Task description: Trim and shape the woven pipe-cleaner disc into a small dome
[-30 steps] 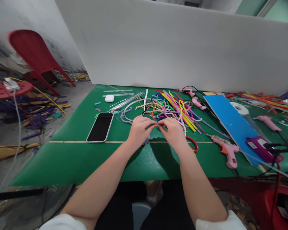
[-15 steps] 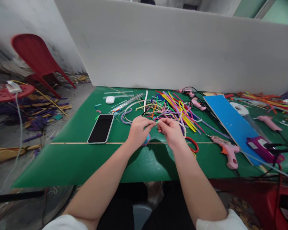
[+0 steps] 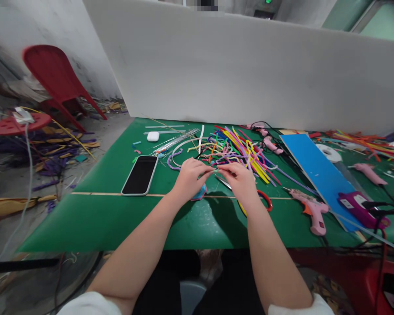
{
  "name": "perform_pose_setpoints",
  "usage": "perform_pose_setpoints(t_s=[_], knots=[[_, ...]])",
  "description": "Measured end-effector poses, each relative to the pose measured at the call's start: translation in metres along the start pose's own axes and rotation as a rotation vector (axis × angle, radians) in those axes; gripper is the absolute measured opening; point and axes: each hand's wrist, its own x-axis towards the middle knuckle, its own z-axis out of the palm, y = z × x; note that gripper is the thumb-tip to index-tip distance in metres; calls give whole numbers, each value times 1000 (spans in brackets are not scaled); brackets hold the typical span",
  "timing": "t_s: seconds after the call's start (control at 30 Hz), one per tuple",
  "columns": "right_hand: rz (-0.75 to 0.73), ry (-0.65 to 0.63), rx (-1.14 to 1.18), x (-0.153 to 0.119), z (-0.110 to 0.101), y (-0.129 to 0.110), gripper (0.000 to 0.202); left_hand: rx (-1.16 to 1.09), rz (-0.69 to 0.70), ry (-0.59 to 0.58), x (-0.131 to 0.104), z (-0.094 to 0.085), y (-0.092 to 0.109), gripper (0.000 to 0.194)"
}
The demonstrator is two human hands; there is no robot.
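Note:
Above the middle of the green table [image 3: 118, 227], my left hand [image 3: 192, 177] and my right hand [image 3: 238, 179] meet fingertip to fingertip. Each is pinched on something small between them that is too tiny to name. A blue and pink piece [image 3: 199, 193] lies beside my left hand, partly covered by it. Under my right hand are scissors with a red and yellow handle [image 3: 266, 200], their blades partly showing. Colourful fuzzy stems [image 3: 249, 153] are heaped just beyond both hands.
A phone [image 3: 140, 175] and a white earbud case [image 3: 153, 136] lie at the left, near clear sticks [image 3: 177, 142]. To the right are a pink glue gun [image 3: 310, 208], a blue board [image 3: 318, 175], a purple power strip [image 3: 363, 211] and a tape roll [image 3: 328, 153].
My right hand has turned and shifted slightly right, its fingers now straighter. More of the scissors' blades and yellow handle shows. The view has moved slightly.

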Motion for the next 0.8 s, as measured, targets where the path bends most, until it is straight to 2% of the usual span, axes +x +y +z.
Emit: perform_pose_setpoints(t_s=[0.1, 0.2, 0.33, 0.4, 0.5, 0.6, 0.7, 0.8], knots=[[-77, -62, -174, 0, 4, 1, 14, 41, 50, -28, -1, 1, -3, 19], [-81, -93, -265, -1, 9, 2, 14, 56, 36, -26, -2, 1, -3, 18], [-16, -123, -275, -2, 13, 0, 17, 35, 3, -16, -1, -1, -2, 18], [12, -95, -237, -2, 14, -1, 16, -25, -38, 4, -1, -1, -1, 17], [78, -22, -66, -2, 17, -2, 13, -191, -180, 20, 0, 1, 3, 16], [238, 43, 280, -2, 25, -4, 12, -388, -318, -9, 0, 6, 5, 17], [416, 131, 619, -3, 35, -9, 14, -593, -390, -24, -1, 12, 7, 19], [544, 187, 812, -3, 41, -12, 19, -749, -458, 1, -2, 16, 7, 19]])
